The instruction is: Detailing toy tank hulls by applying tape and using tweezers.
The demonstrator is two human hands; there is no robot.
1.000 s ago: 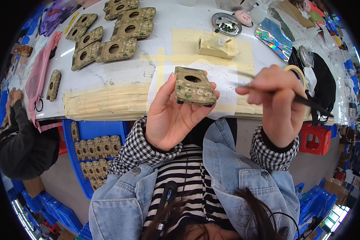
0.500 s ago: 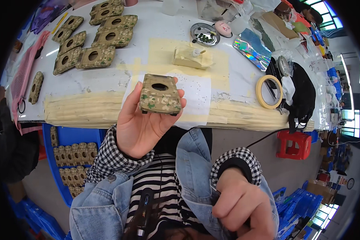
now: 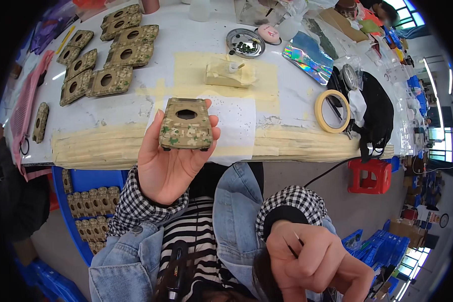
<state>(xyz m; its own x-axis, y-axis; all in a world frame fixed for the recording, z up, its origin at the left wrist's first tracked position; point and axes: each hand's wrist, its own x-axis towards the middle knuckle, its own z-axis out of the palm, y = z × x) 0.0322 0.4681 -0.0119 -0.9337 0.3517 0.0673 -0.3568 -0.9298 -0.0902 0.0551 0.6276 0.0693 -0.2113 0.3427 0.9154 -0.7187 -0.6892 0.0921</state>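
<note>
My left hand [image 3: 166, 176] holds up a camouflage-patterned casing [image 3: 186, 132] with a dark oval opening, just above the table's front edge. The fingers wrap around its sides and back from below. My right hand [image 3: 314, 256] is closed low in front of my body, well apart from the casing. Two thin pointed tips of tweezers [image 3: 290, 247] stick out from between its fingers; their rest is hidden in the hand. Beneath and behind the casing lies a white sheet of paper [image 3: 236, 128] dotted with tiny specks.
More camouflage casings [image 3: 111, 80] lie at the table's left; several smaller ones fill a blue tray [image 3: 88, 176] below. A tape-wrapped block [image 3: 226, 75], a metal dish [image 3: 230, 38] with small dark-green bits, and a tape roll [image 3: 319, 113] are on the table. A red stool [image 3: 370, 176] stands right.
The whole view has shifted a little. My right hand has moved slightly down and right and turned, bringing the tweezer tips into sight. The casing stays in my left hand, turned slightly.
</note>
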